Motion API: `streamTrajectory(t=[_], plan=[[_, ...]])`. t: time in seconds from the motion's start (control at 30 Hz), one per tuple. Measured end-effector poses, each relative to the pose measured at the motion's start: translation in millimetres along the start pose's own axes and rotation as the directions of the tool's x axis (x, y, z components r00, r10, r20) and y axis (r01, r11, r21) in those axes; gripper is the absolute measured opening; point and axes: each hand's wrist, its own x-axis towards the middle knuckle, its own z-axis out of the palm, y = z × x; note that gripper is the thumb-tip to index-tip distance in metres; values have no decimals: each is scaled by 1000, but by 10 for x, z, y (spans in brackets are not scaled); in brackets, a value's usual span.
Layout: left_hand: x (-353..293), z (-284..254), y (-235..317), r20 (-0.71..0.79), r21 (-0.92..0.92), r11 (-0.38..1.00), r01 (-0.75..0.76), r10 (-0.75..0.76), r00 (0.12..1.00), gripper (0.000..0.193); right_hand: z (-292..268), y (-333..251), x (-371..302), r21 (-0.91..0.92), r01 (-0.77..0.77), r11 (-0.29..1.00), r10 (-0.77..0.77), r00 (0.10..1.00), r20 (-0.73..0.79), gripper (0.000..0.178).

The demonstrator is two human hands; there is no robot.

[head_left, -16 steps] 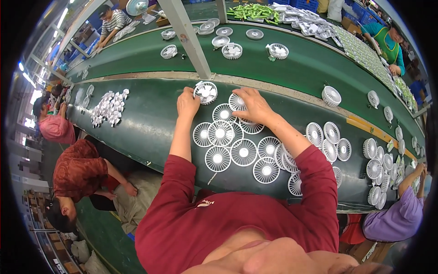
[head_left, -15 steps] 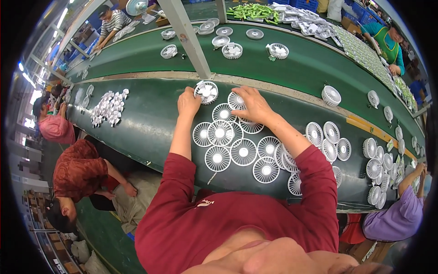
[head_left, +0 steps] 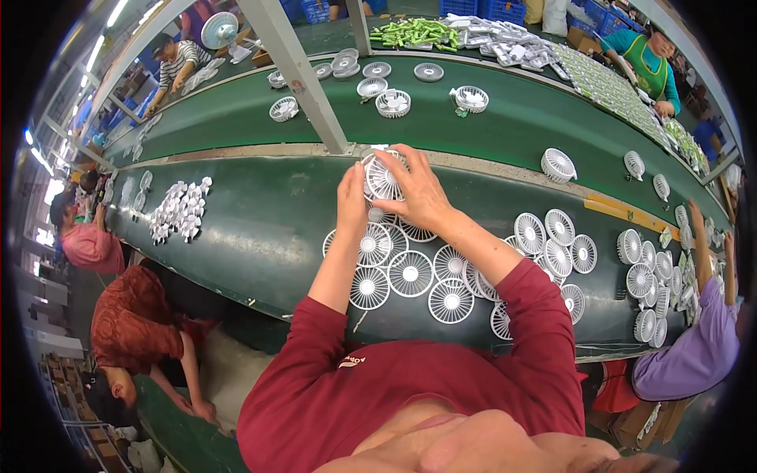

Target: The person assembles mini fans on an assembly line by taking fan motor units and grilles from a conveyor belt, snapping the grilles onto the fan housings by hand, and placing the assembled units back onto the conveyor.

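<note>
Between my two hands a white round fan housing sits near the far edge of the green work surface. Over its front lies a white spoked fan guard, which hides the inside of the housing. My left hand closes around the housing's left side. From the right, my right hand grips the guard, fingers over its top and thumb at its lower edge. Several loose fan guards lie flat and overlapping just below my hands; my forearms cover some of them.
White fan blades form a pile at the left. A grey post rises just beyond my hands. Fan housings ride the green belt behind. More guards and stacked fan parts lie at right. Co-workers sit on both sides.
My right hand has lifted a guard from the loose ones and brought it left onto the housing. My left hand, with the housing, has shifted slightly right in the picture.
</note>
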Motion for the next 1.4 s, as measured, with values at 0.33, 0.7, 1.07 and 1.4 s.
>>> streamTrajectory(t=[0.33,0.7,1.07,1.4], plan=[[-181,372,133,126,-476,818,324,-301,945,50,-88,-50,-99,-19,64,998,-64,998,-7,73],[-417,716,6,101,402,723,-561,574,812,37,57,12,-115,806,-232,545,234,965,119,56],[-312,618,-408,341,595,728,-342,157,927,55,-685,1134,-332,177,-505,845,499,863,82,55],[-340,491,-485,559,706,437,-557,138,817,29,-2094,2516,-799,-639,-679,362,417,731,-540,54]])
